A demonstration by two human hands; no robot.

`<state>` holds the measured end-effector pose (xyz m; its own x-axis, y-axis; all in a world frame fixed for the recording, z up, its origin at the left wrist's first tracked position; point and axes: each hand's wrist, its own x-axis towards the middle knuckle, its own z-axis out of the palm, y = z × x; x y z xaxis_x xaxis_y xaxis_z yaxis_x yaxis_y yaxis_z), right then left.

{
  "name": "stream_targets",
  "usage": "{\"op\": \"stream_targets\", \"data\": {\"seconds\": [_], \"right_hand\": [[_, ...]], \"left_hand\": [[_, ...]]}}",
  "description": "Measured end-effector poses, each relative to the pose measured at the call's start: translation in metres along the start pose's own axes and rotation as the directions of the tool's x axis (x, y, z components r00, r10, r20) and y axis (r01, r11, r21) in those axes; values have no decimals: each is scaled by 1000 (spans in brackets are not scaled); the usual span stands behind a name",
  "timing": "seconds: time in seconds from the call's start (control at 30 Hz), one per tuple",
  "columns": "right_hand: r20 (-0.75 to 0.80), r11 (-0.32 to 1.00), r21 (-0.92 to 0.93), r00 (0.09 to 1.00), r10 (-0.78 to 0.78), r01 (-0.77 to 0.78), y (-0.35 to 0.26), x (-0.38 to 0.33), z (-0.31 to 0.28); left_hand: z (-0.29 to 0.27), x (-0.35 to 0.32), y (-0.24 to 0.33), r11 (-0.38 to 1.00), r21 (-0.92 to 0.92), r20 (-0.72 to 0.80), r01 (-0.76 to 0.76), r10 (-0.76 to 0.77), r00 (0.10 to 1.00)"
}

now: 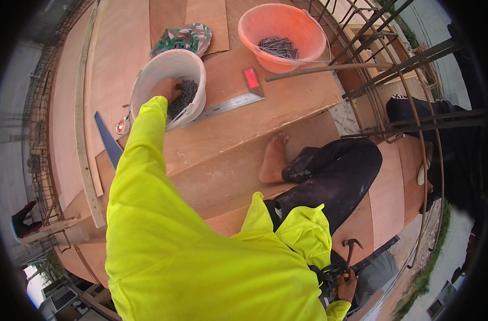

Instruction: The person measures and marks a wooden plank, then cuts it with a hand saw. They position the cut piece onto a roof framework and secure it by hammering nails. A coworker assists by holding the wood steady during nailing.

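My left hand [168, 89] reaches down into a white bucket [140, 88] that holds a heap of dark nails [186, 96]. Its fingers are curled at the edge of the heap, and what lies between them is hidden. Low on the right, beside my hip, my right hand [346, 288] is closed round the handle of a claw hammer [351, 245], head upward. A try square [233, 102] with a red-marked stock lies against the foot of the white bucket. Next to it stands an orange bucket [249, 32], also with nails inside.
A blue-bladed handsaw [107, 139] and a small tape measure [122, 126] lie left of the white bucket. Behind it is a camouflage cloth [188, 38]. Rebar [393, 72] juts in from the right above the plywood [201, 150]. A long timber strip [82, 107] runs along the left.
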<state>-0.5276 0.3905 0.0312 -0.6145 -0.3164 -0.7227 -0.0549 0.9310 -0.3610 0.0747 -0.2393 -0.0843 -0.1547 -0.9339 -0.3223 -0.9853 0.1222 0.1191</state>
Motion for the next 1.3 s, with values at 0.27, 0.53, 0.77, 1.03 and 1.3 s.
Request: {"op": "stream_targets", "data": {"seconds": [0.27, 0.53, 0.77, 1.03, 1.3], "right_hand": [[-37, 999, -47, 999, -14, 12, -2, -4, 1], [7, 994, 26, 994, 110, -111, 14, 2, -7], [-5, 909, 397, 991, -137, 128, 51, -9, -4], [-248, 491, 849, 968, 43, 195, 97, -39, 30], [-264, -14, 950, 823, 502, 313, 147, -87, 76]], "left_hand": [[18, 14, 8, 982, 191, 14, -3, 0, 1000], [-54, -29, -3, 995, 102, -265, 1, 26, 964], [-47, -168, 203, 361, -861, -299, -359, 211, 931], [60, -268, 517, 341, -913, 253, -223, 904, 345], [199, -344, 743, 337, -846, 394, -413, 918, -57]]}}
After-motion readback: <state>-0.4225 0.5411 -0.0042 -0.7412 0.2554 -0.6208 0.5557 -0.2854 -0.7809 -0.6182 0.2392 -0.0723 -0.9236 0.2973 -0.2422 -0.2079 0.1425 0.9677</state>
